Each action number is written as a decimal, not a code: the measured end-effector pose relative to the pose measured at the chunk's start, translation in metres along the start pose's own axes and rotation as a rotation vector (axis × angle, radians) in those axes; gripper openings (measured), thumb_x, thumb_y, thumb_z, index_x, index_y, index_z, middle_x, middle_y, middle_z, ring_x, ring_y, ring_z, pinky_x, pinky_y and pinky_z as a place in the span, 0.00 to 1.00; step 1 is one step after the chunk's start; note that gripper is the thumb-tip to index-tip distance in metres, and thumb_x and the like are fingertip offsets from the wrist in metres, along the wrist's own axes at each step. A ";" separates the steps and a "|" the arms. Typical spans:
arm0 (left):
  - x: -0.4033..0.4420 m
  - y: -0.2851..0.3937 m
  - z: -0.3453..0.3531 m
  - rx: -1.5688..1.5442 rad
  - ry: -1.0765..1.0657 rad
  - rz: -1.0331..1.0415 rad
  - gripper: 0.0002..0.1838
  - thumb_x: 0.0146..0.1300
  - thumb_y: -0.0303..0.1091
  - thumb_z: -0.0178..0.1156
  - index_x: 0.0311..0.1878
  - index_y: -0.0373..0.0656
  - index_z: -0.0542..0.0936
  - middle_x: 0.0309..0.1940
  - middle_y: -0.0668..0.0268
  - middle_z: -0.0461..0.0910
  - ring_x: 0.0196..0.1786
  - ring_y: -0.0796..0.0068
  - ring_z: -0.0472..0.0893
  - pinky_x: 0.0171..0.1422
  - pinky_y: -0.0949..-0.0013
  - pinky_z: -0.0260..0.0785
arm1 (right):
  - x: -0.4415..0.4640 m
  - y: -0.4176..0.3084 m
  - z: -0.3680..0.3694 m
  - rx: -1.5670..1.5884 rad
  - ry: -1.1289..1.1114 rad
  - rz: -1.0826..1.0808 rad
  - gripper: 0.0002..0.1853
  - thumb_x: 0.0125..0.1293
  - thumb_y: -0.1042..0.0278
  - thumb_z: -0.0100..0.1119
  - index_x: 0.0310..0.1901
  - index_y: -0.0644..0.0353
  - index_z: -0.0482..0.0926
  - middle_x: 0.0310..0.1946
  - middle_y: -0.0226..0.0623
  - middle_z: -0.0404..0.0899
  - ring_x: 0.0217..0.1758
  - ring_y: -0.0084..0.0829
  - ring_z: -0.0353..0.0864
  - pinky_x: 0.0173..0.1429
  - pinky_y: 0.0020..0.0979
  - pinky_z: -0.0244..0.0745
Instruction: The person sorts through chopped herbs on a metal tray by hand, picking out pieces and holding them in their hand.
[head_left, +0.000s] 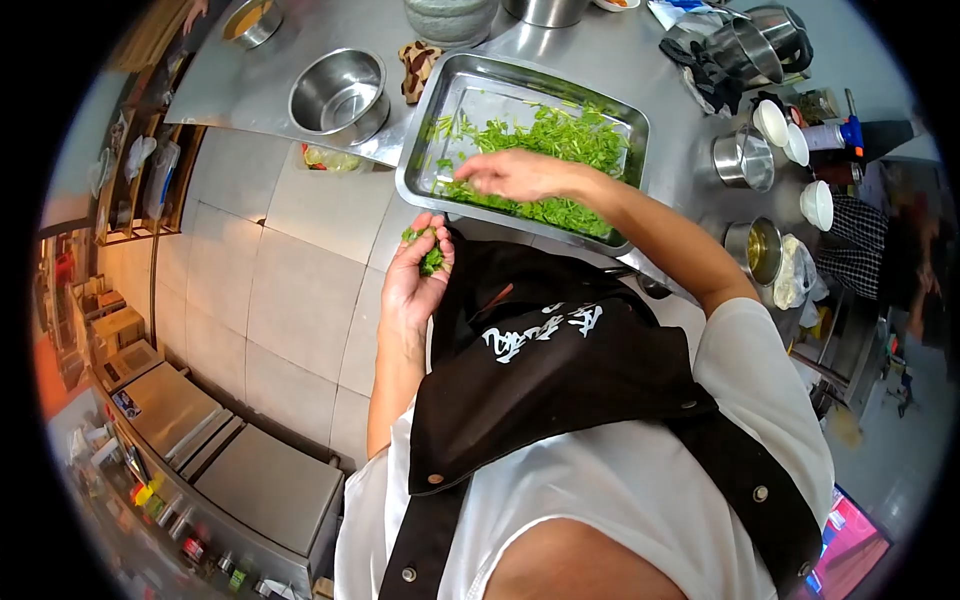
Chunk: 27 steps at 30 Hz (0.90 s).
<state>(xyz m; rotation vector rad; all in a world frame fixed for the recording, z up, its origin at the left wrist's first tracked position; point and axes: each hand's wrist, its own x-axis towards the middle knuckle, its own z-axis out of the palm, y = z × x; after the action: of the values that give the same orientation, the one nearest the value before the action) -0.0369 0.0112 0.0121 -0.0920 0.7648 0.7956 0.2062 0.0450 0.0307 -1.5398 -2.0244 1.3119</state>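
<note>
My left hand (418,268) is palm up beside the tray's near left corner, with its fingers curled round a small bunch of green leafy herbs (431,262) that look like coriander. A rectangular steel tray (408,180) lies on the counter edge, holding a loose heap of the same cut herbs (560,140), mostly in its middle and right. Over the left part of that heap is my right hand (515,176), its fingers drawn together and pointing left. Whatever is between those fingertips, if anything, is too small to make out.
A steel pot (340,95) stands left of the tray, beside a brown patterned cloth (418,70). A stone-grey bowl (450,20) sits behind. On the right are steel pots (743,160), white bowls (817,205) and a blue-topped torch (850,133). A steel counter (265,490) is at lower left.
</note>
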 end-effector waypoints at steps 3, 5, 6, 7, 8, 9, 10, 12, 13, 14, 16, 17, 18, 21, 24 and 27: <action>-0.002 0.001 -0.003 -0.015 0.003 0.019 0.15 0.62 0.17 0.52 0.53 0.39 0.72 0.47 0.58 0.77 0.43 0.68 0.78 0.48 0.68 0.75 | 0.017 0.019 -0.022 -0.071 0.217 -0.011 0.18 0.69 0.61 0.47 0.57 0.56 0.71 0.44 0.38 0.79 0.45 0.26 0.78 0.48 0.29 0.75; -0.004 0.000 -0.011 -0.032 0.029 0.028 0.15 0.62 0.18 0.52 0.53 0.39 0.72 0.47 0.58 0.77 0.43 0.68 0.78 0.47 0.68 0.75 | 0.011 0.004 -0.041 0.262 0.185 0.133 0.18 0.69 0.61 0.48 0.58 0.56 0.70 0.45 0.39 0.79 0.46 0.26 0.79 0.49 0.29 0.76; -0.005 0.001 -0.015 -0.032 0.044 0.024 0.15 0.62 0.18 0.52 0.53 0.39 0.72 0.47 0.58 0.77 0.43 0.68 0.78 0.47 0.68 0.75 | 0.008 -0.002 -0.037 0.295 0.138 0.157 0.18 0.69 0.61 0.48 0.58 0.56 0.70 0.45 0.38 0.79 0.46 0.26 0.79 0.49 0.29 0.76; -0.006 0.001 -0.018 -0.031 0.056 0.018 0.15 0.62 0.18 0.52 0.53 0.39 0.72 0.47 0.58 0.77 0.43 0.68 0.78 0.47 0.68 0.75 | 0.006 -0.008 -0.033 0.326 0.094 0.181 0.18 0.69 0.61 0.48 0.58 0.56 0.70 0.45 0.38 0.79 0.46 0.25 0.78 0.48 0.29 0.75; -0.006 0.000 -0.020 -0.030 0.068 0.013 0.15 0.62 0.18 0.52 0.53 0.39 0.72 0.46 0.58 0.78 0.43 0.68 0.78 0.47 0.68 0.75 | 0.005 -0.012 -0.030 0.357 0.050 0.206 0.18 0.69 0.61 0.48 0.58 0.55 0.70 0.44 0.37 0.79 0.46 0.25 0.78 0.48 0.28 0.75; -0.007 0.000 -0.021 -0.041 0.070 0.012 0.15 0.62 0.17 0.52 0.53 0.39 0.72 0.46 0.58 0.78 0.43 0.68 0.78 0.47 0.68 0.75 | 0.007 -0.010 -0.021 0.420 -0.045 0.157 0.19 0.70 0.61 0.47 0.60 0.56 0.70 0.45 0.36 0.79 0.46 0.24 0.78 0.47 0.27 0.75; -0.007 0.000 -0.021 -0.050 0.073 0.013 0.15 0.62 0.17 0.52 0.52 0.39 0.72 0.46 0.58 0.78 0.43 0.68 0.78 0.47 0.68 0.75 | 0.009 -0.008 -0.014 0.433 -0.104 0.159 0.19 0.70 0.63 0.45 0.61 0.56 0.68 0.48 0.38 0.77 0.49 0.25 0.77 0.49 0.28 0.75; -0.007 0.003 -0.021 -0.066 0.067 0.016 0.15 0.62 0.17 0.52 0.52 0.40 0.72 0.45 0.58 0.78 0.43 0.67 0.78 0.47 0.68 0.75 | 0.015 -0.005 -0.004 0.462 -0.220 0.159 0.19 0.72 0.66 0.42 0.63 0.55 0.66 0.55 0.40 0.74 0.54 0.28 0.75 0.52 0.30 0.73; -0.006 0.004 -0.021 -0.074 0.057 0.016 0.15 0.62 0.17 0.52 0.52 0.40 0.73 0.45 0.58 0.78 0.43 0.67 0.78 0.47 0.68 0.75 | 0.016 0.002 -0.003 0.025 -0.032 0.028 0.20 0.72 0.62 0.44 0.63 0.55 0.66 0.56 0.39 0.74 0.55 0.28 0.74 0.55 0.31 0.72; -0.005 0.005 -0.020 -0.085 0.047 0.016 0.15 0.62 0.17 0.52 0.51 0.40 0.73 0.45 0.58 0.78 0.43 0.67 0.78 0.47 0.69 0.75 | 0.018 0.009 -0.012 0.025 0.067 0.082 0.20 0.72 0.61 0.44 0.63 0.55 0.66 0.56 0.39 0.73 0.55 0.28 0.74 0.55 0.31 0.72; -0.005 0.007 -0.019 -0.084 0.044 0.019 0.16 0.61 0.17 0.53 0.52 0.40 0.72 0.45 0.58 0.77 0.43 0.67 0.78 0.46 0.70 0.76 | 0.021 0.023 -0.033 0.023 0.263 0.192 0.20 0.72 0.59 0.44 0.63 0.55 0.66 0.57 0.39 0.73 0.56 0.28 0.74 0.56 0.32 0.71; -0.004 0.008 -0.019 -0.084 0.041 0.020 0.16 0.61 0.17 0.53 0.52 0.41 0.72 0.45 0.58 0.77 0.43 0.66 0.78 0.46 0.70 0.76 | 0.017 0.026 -0.038 0.059 0.240 0.180 0.21 0.72 0.59 0.45 0.63 0.55 0.66 0.56 0.39 0.73 0.56 0.28 0.74 0.57 0.32 0.71; -0.004 0.008 -0.019 -0.075 0.049 0.021 0.16 0.61 0.17 0.53 0.52 0.41 0.72 0.45 0.58 0.77 0.43 0.66 0.78 0.46 0.70 0.76 | 0.012 0.026 -0.044 0.096 0.218 0.169 0.21 0.72 0.58 0.45 0.63 0.55 0.66 0.56 0.39 0.74 0.56 0.28 0.73 0.57 0.32 0.71; -0.004 0.004 -0.019 -0.050 0.061 0.006 0.16 0.61 0.17 0.53 0.52 0.40 0.73 0.45 0.58 0.78 0.43 0.67 0.78 0.47 0.69 0.76 | -0.001 0.017 -0.040 0.338 -0.008 0.217 0.21 0.71 0.59 0.46 0.63 0.54 0.66 0.54 0.38 0.75 0.55 0.29 0.74 0.56 0.32 0.71; -0.005 0.003 -0.019 -0.048 0.057 -0.005 0.15 0.62 0.17 0.53 0.51 0.40 0.73 0.45 0.58 0.78 0.42 0.68 0.78 0.47 0.69 0.76 | -0.001 0.019 -0.037 0.251 0.046 0.223 0.21 0.71 0.59 0.46 0.62 0.54 0.67 0.52 0.38 0.76 0.54 0.30 0.75 0.55 0.31 0.72; -0.005 0.004 -0.020 -0.054 0.044 0.000 0.16 0.61 0.17 0.53 0.52 0.40 0.73 0.45 0.59 0.78 0.42 0.68 0.78 0.47 0.69 0.76 | 0.005 0.030 -0.060 -0.013 0.388 0.265 0.23 0.70 0.56 0.47 0.62 0.56 0.67 0.54 0.40 0.75 0.57 0.33 0.74 0.54 0.32 0.73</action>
<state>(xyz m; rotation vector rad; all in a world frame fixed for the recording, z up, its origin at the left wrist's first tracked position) -0.0536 0.0042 0.0010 -0.1579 0.7846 0.8164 0.2638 0.0787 0.0385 -1.9443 -1.6351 0.9826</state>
